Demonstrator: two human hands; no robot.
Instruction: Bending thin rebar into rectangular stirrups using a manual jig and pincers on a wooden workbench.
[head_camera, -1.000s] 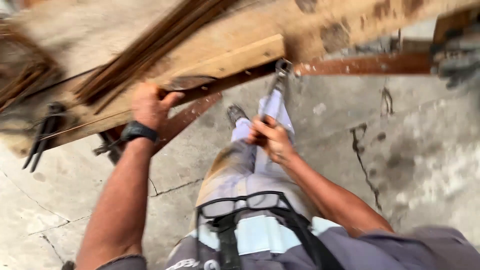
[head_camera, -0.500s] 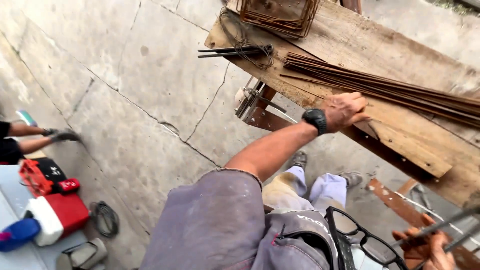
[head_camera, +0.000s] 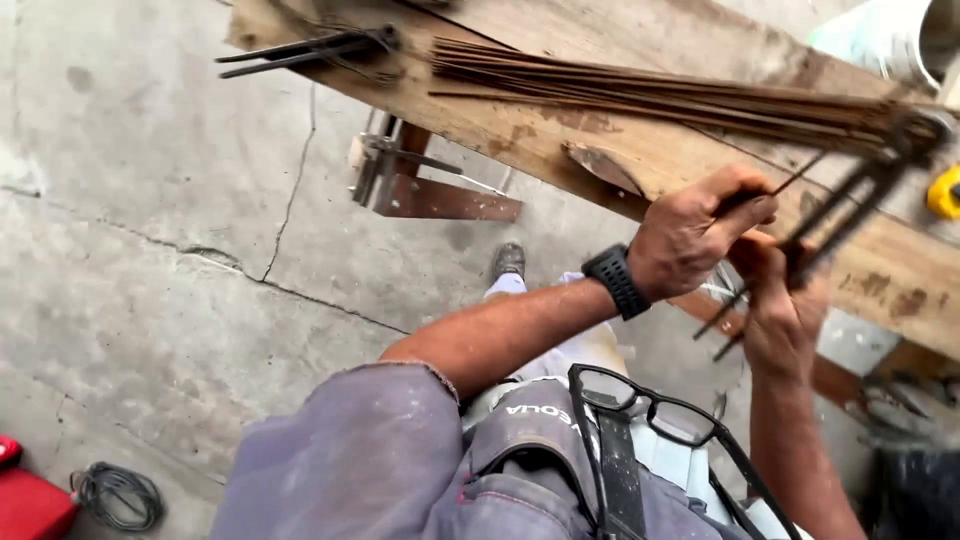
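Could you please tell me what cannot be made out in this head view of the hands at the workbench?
- Right hand: its grip on the dark metal tool is motion-blurred.
- Left hand: its fingers hide what it pinches.
- Yellow object: cut off by the right edge.
- Rod bundle: its far end blurs behind the tool.

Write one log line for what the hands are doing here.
left hand: pinches thin rod | right hand: grips dark metal tool | rod bundle on wooden bench

Two hands at work, left hand (head_camera: 695, 235) and right hand (head_camera: 785, 310); one black wristwatch (head_camera: 615, 280); one pair of black-framed glasses (head_camera: 660, 415); one wooden workbench (head_camera: 560, 130); one bundle of thin rusty rods (head_camera: 650, 90), too many to count; one coil of black cable (head_camera: 118, 495); one shoe (head_camera: 509, 260)
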